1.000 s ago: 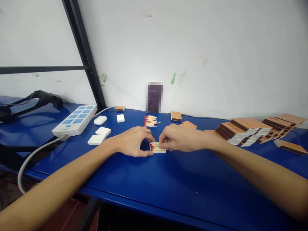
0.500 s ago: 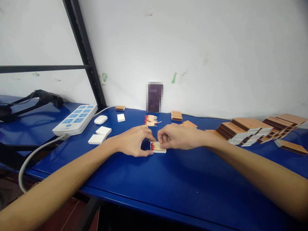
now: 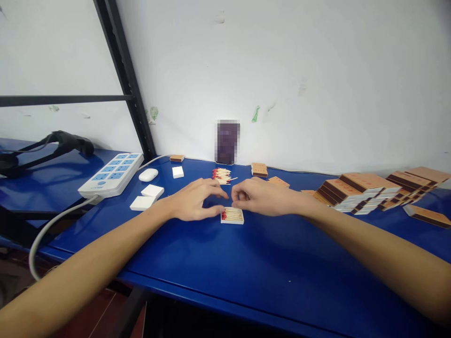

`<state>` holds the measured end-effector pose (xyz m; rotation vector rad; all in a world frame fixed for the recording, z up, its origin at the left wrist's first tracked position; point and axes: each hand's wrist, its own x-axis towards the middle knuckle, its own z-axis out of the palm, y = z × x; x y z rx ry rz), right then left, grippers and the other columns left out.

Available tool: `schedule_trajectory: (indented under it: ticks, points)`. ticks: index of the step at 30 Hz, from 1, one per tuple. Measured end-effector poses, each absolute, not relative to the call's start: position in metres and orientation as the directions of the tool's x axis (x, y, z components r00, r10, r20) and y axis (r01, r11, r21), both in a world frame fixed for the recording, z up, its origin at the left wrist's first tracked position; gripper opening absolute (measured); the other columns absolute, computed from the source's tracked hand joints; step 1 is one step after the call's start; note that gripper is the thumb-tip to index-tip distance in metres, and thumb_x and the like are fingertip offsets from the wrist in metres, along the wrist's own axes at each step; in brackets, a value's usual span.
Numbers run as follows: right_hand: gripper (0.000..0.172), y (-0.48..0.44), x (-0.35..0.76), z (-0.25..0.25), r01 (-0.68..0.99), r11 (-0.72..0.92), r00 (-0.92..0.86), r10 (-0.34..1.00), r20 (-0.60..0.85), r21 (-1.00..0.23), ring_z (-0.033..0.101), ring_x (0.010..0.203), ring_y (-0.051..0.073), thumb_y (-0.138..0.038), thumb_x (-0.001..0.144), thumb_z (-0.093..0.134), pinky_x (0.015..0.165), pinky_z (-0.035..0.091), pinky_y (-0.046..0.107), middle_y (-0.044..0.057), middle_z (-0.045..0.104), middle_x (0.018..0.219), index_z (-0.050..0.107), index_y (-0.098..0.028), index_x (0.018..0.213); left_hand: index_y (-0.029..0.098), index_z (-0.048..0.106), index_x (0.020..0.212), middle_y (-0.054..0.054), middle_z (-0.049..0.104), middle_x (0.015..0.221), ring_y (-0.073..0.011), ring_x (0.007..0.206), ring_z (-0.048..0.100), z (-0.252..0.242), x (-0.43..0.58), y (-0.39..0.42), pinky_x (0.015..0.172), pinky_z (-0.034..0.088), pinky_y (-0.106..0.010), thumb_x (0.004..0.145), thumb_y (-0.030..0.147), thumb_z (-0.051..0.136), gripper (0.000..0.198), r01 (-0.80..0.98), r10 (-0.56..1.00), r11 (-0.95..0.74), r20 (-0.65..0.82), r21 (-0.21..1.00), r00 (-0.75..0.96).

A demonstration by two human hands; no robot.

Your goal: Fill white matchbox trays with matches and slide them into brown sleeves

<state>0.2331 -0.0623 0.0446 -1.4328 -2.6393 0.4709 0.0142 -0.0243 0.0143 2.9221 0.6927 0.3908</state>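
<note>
A white matchbox tray [image 3: 241,222] with red-headed matches [image 3: 232,214] lying in it rests on the blue table. My left hand [image 3: 197,200] is open at its left, thumb and fingers spread apart, the thumb tip close to the tray's upper left corner. Just above the tray's right part is my right hand [image 3: 259,197], its fingers curled in toward the thumb. Whatever may be between those fingertips is hidden. Behind both hands lies a pile of loose matches [image 3: 221,175], heads mostly to the left.
White trays [image 3: 143,203] and a power strip [image 3: 111,174] lie to the left, near a white rounded case [image 3: 148,175]. Stacked matchboxes [image 3: 368,180] stand at the right. A matchbox [image 3: 259,169] and a blurred-out dark panel [image 3: 227,143] are by the wall.
My left hand has let go of the tray's left end and shifted up, fingers opening. My right hand has lifted slightly off the tray, uncovering more of the matches.
</note>
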Motion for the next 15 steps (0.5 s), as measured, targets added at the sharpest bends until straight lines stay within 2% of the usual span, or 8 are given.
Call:
schedule_trajectory:
  ticks: [4, 7, 11, 15]
  points:
    - [0.016, -0.044, 0.241, 0.029, 0.875, 0.441, -0.427, 0.898, 0.111, -0.202, 0.057, 0.066, 0.015, -0.022, 0.086, 0.049, 0.059, 0.034, 0.026, 0.002, 0.066, 0.073, 0.064, -0.019, 0.084, 0.019, 0.061, 0.118, -0.007, 0.06, 0.106, -0.0228, 0.097, 0.057, 0.009, 0.013, -0.013, 0.084, 0.042, -0.038, 0.094, 0.036, 0.04, 0.036, 0.608, 0.578, -0.794, 0.337, 0.021, 0.743]
    - [0.021, -0.03, 0.248, 0.013, 0.894, 0.405, -0.378, 0.911, 0.163, -0.19, 0.06, 0.072, 0.018, -0.021, 0.087, 0.05, 0.062, 0.037, 0.027, 0.005, 0.067, 0.078, 0.064, -0.018, 0.103, 0.018, 0.059, 0.122, -0.008, 0.059, 0.104, -0.0247, 0.095, 0.057, 0.003, 0.013, -0.006, 0.082, 0.042, -0.04, 0.093, 0.038, 0.039, 0.04, 0.692, 0.649, -0.72, 0.309, -0.047, 0.696]
    - [0.034, -0.02, 0.249, -0.003, 0.88, 0.424, -0.388, 0.902, 0.191, -0.215, 0.062, 0.08, 0.021, -0.025, 0.092, 0.046, 0.069, 0.042, 0.03, 0.008, 0.07, 0.087, 0.058, -0.017, 0.122, 0.02, 0.055, 0.127, -0.01, 0.057, 0.105, -0.0261, 0.095, 0.056, -0.004, 0.012, -0.001, 0.081, 0.042, -0.041, 0.093, 0.042, 0.039, 0.044, 0.733, 0.696, -0.676, 0.264, -0.075, 0.668]
    - [0.036, -0.02, 0.245, -0.009, 0.884, 0.437, -0.399, 0.891, 0.216, -0.167, 0.063, 0.09, 0.024, -0.024, 0.094, 0.044, 0.077, 0.044, 0.033, 0.012, 0.07, 0.099, 0.06, -0.015, 0.125, 0.022, 0.056, 0.126, -0.01, 0.056, 0.105, -0.0259, 0.095, 0.055, -0.007, 0.011, 0.001, 0.082, 0.041, -0.041, 0.093, 0.043, 0.038, 0.043, 0.728, 0.693, -0.682, 0.258, -0.071, 0.673]
